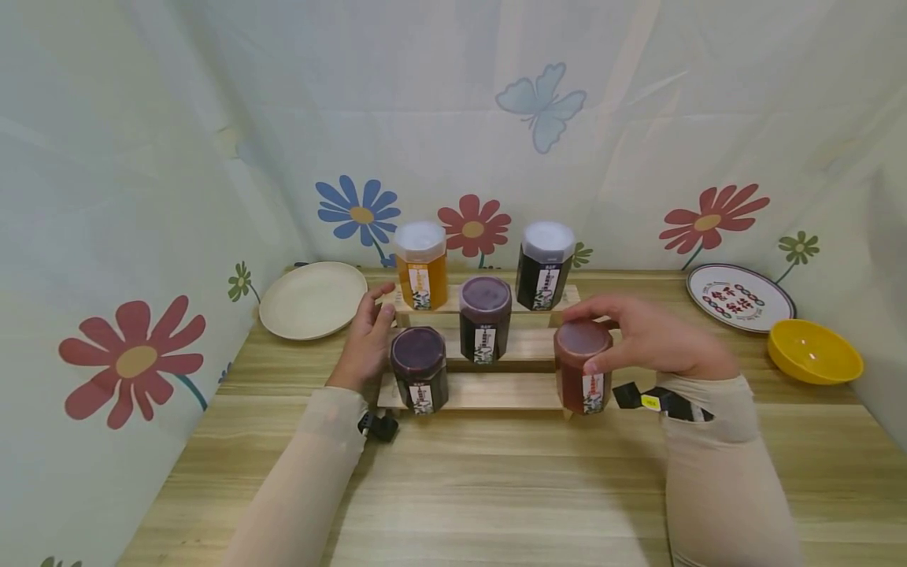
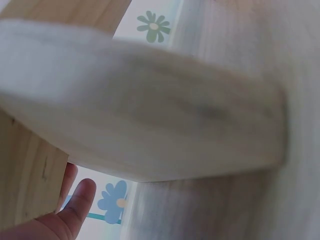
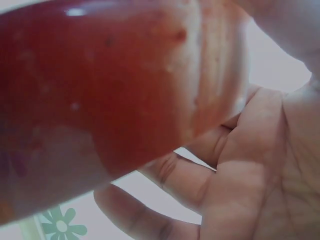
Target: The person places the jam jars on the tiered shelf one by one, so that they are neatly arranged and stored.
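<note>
A stepped wooden rack [image 1: 499,391] bears several octagonal jars with labels. On its lowest step at the right is a jar of red jam [image 1: 583,370]; my right hand [image 1: 648,339] grips it near the lid, thumb in front and fingers behind. Red contents and curled fingers fill the right wrist view. My left hand [image 1: 364,339] is at the rack's left side, fingers loosely extended, beside a dark jar [image 1: 420,370] on the lowest step. In the left wrist view, a blurred wooden board [image 2: 150,115] covers much of that hand.
A purple jar [image 1: 485,319] stands on the middle step. Behind it on the top step are an orange jar [image 1: 421,268] and a black jar [image 1: 545,268]. A cream plate [image 1: 312,301] lies left; a patterned plate [image 1: 740,298] and a yellow bowl [image 1: 815,352] are right.
</note>
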### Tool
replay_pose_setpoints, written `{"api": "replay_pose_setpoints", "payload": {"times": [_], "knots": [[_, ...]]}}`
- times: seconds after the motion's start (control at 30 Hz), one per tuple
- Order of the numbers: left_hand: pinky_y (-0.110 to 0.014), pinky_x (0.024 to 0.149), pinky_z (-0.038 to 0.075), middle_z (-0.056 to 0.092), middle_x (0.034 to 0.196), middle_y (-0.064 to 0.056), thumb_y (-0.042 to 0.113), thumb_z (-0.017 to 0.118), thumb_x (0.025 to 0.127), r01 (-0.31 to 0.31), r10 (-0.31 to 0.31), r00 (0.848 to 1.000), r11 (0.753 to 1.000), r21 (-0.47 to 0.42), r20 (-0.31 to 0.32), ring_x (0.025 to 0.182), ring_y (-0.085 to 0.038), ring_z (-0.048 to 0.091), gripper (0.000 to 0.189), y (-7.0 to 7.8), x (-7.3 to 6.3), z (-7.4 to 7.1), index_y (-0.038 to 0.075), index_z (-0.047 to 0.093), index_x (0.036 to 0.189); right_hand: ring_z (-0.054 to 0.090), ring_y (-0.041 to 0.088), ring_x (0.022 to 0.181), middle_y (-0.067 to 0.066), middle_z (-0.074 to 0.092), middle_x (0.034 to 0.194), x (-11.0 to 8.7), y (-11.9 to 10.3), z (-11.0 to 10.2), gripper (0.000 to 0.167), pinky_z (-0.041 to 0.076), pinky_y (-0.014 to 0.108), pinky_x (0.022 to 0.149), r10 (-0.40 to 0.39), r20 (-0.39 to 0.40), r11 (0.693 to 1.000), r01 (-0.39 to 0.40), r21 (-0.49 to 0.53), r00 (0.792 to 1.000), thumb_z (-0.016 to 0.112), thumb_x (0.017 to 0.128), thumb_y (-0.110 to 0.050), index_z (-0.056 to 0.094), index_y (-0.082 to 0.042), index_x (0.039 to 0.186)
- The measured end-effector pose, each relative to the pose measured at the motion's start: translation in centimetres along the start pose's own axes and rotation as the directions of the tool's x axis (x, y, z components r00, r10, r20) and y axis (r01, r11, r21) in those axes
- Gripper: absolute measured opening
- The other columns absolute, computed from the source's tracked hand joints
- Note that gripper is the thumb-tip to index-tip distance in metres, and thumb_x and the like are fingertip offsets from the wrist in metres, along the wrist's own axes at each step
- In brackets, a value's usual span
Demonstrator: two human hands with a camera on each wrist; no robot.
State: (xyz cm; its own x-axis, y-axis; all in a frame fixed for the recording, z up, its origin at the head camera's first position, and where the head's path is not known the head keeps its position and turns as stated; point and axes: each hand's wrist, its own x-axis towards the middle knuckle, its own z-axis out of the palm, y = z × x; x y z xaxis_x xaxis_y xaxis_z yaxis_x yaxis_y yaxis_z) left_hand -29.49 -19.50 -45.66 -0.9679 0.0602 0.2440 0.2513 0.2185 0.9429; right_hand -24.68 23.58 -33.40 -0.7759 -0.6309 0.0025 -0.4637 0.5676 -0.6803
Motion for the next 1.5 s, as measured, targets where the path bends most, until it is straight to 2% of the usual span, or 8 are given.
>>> {"api": "replay_pose_setpoints", "payload": {"times": [0.23, 0.47, 0.67, 0.87, 1.2, 1.4, 1.5], "knots": [[-0.060, 0.121, 0.032, 0.041, 0.162, -0.019, 0.029, 0.042, 0.115, 0.007, -0.007, 1.000, 1.000, 0.002, -0.001, 0.146, -0.038, 0.043, 0.048, 0.0, 0.0, 0.0, 0.013, 0.037, 0.160, 0.062, 0.026, 0.114, 0.005, 0.064, 0.139, 0.0, -0.3, 0.3, 0.069, 0.057, 0.033, 0.093, 0.014, 0.040, 0.999, -0.016, 0.038, 0.999, 0.092, 0.083, -0.022, 0.062, -0.017, 0.145], [-0.059, 0.119, 0.033, 0.043, 0.158, -0.021, 0.030, 0.043, 0.115, 0.020, -0.020, 1.000, 1.000, -0.012, -0.001, 0.142, -0.038, 0.045, 0.047, 0.0, 0.0, -0.1, 0.015, 0.038, 0.159, 0.060, 0.024, 0.110, 0.003, 0.065, 0.131, -0.2, -1.1, 0.5, 0.062, 0.056, 0.033, 0.090, -0.021, 0.038, 0.999, 0.022, -0.041, 0.999, 0.091, 0.083, -0.020, 0.065, -0.016, 0.139], [-0.059, 0.121, 0.032, 0.041, 0.160, -0.021, 0.029, 0.042, 0.115, 0.028, -0.028, 1.000, 0.999, -0.017, -0.001, 0.144, -0.038, 0.043, 0.047, 0.1, -0.1, -0.1, 0.017, 0.037, 0.160, 0.059, 0.023, 0.112, 0.001, 0.064, 0.131, 0.1, -1.4, 0.9, 0.062, 0.056, 0.033, 0.090, 0.002, 0.056, 0.999, 0.001, -0.052, 0.998, 0.094, 0.081, -0.024, 0.062, -0.019, 0.134], [-0.058, 0.118, 0.034, 0.044, 0.157, -0.022, 0.029, 0.043, 0.115, 0.033, -0.033, 0.999, 0.999, -0.030, -0.006, 0.142, -0.037, 0.045, 0.045, 0.3, -0.1, 0.0, 0.017, 0.039, 0.159, 0.059, 0.025, 0.113, 0.003, 0.064, 0.129, 0.4, -1.4, 1.2, 0.069, 0.056, 0.035, 0.092, 0.021, 0.063, 1.000, -0.020, -0.016, 0.998, 0.095, 0.079, -0.024, 0.059, -0.014, 0.137], [-0.056, 0.118, 0.034, 0.044, 0.157, -0.022, 0.026, 0.042, 0.116, 0.028, -0.029, 1.000, 0.999, -0.043, -0.002, 0.140, -0.036, 0.045, 0.046, 0.2, -0.1, 0.0, 0.015, 0.037, 0.160, 0.059, 0.025, 0.114, 0.007, 0.066, 0.129, 0.5, -2.5, 1.4, 0.070, 0.056, 0.037, 0.092, 0.003, 0.032, 1.000, -0.002, -0.020, 0.999, 0.096, 0.078, -0.027, 0.061, -0.007, 0.136], [-0.059, 0.119, 0.033, 0.041, 0.160, -0.020, 0.028, 0.042, 0.115, 0.033, -0.033, 0.999, 0.999, -0.032, -0.002, 0.143, -0.038, 0.044, 0.045, 0.2, -0.1, -0.1, 0.016, 0.038, 0.159, 0.059, 0.026, 0.120, 0.006, 0.065, 0.137, 0.3, -2.1, 1.2, 0.071, 0.055, 0.042, 0.097, 0.005, 0.028, 0.999, -0.004, -0.049, 1.000, 0.095, 0.080, -0.029, 0.062, -0.011, 0.141], [-0.060, 0.120, 0.032, 0.039, 0.163, -0.019, 0.028, 0.042, 0.115, 0.036, -0.036, 0.999, 0.999, -0.021, -0.001, 0.146, -0.038, 0.042, 0.046, 0.2, -0.2, -0.1, 0.016, 0.037, 0.160, 0.059, 0.027, 0.127, 0.004, 0.065, 0.143, -0.1, -1.7, 0.9, 0.071, 0.052, 0.047, 0.103, 0.001, 0.016, 0.997, 0.000, -0.074, 1.000, 0.093, 0.082, -0.029, 0.063, -0.013, 0.145]]}}
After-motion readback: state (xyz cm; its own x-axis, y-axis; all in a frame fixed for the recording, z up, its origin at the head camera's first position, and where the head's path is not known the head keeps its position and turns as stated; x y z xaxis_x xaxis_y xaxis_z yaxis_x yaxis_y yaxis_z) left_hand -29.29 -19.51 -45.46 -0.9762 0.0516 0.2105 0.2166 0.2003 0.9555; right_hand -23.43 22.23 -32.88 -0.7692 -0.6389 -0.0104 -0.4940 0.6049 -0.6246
